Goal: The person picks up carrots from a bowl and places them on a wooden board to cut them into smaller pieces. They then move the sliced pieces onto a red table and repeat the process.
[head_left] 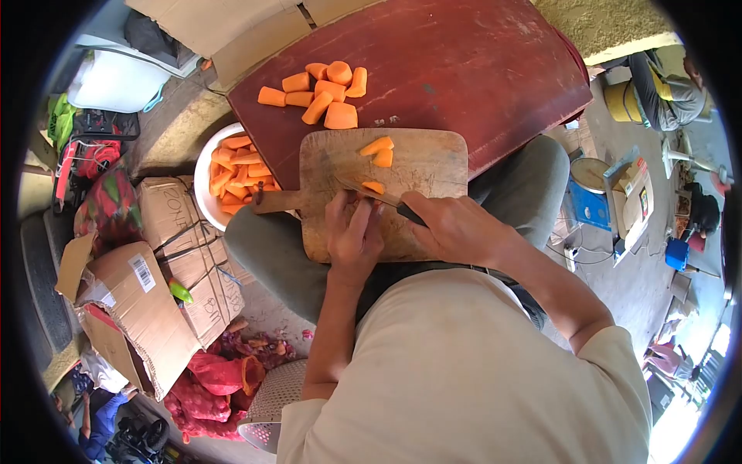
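Observation:
My right hand (456, 224) grips the dark handle of a knife (369, 192), its blade slanting over the wooden cutting board (433, 166). Close to the blade, my left hand (355, 236) has its fingers curled down on the board; whatever they hold is hidden. A small carrot piece (374, 187) lies just beyond the blade. Farther up the board are two more cut carrot pieces (376, 146). The board rests over my lap against the table edge, its handle pointing left.
On the red table (464, 62) sit several thick carrot chunks (331, 91). A white bowl (202, 176) of cut carrots stands left of the board. Cardboard boxes (139, 271), red mesh sacks (205, 394) and a perforated basket (270, 394) are lower left. Another person (668, 93) sits far right.

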`<state>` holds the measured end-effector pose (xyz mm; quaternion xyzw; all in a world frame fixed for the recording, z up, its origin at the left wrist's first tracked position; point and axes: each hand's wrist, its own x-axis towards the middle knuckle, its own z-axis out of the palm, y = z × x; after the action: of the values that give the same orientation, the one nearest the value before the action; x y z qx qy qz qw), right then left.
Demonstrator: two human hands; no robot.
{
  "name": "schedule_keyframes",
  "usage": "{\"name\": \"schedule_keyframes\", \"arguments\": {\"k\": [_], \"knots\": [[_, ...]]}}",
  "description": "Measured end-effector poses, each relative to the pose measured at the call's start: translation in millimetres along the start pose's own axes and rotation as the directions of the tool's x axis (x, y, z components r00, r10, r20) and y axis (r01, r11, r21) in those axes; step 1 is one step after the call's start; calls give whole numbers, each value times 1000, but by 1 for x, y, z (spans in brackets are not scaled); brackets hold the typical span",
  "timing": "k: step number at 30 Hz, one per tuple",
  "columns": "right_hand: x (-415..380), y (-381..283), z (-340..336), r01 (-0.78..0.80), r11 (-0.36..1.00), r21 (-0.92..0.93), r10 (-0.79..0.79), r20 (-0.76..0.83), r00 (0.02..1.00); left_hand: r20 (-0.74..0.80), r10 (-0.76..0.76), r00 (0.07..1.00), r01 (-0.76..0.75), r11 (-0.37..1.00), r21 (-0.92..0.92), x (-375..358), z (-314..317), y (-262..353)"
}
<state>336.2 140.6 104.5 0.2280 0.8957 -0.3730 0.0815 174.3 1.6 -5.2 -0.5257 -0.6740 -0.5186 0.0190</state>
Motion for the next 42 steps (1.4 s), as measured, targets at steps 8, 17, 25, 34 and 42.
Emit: {"name": "schedule_keyframes", "arguments": {"k": [8, 17, 25, 34, 42], "knots": [[3, 6, -6, 36, 997, 75, -33, -34, 999, -21, 12, 1000, -12, 1000, 20, -2, 2, -2], [-31, -24, -34, 16, 994, 105, -13, -21, 1000, -10, -10, 1000, 10, 998, 59, -3, -2, 3], [-24, -6, -25, -35, 996, 77, 32, 50, 998, -14, 54, 998, -53, 997, 54, -5, -1, 1], [-15, 21, -13, -68, 992, 104, 68, 2, 998, -27, 32, 999, -29, 996, 87, 2, -3, 3], [-27, -4, -39, 65, 995, 71, -62, -43, 997, -1, 17, 1000, -16, 994, 108, -2, -4, 3]]}}
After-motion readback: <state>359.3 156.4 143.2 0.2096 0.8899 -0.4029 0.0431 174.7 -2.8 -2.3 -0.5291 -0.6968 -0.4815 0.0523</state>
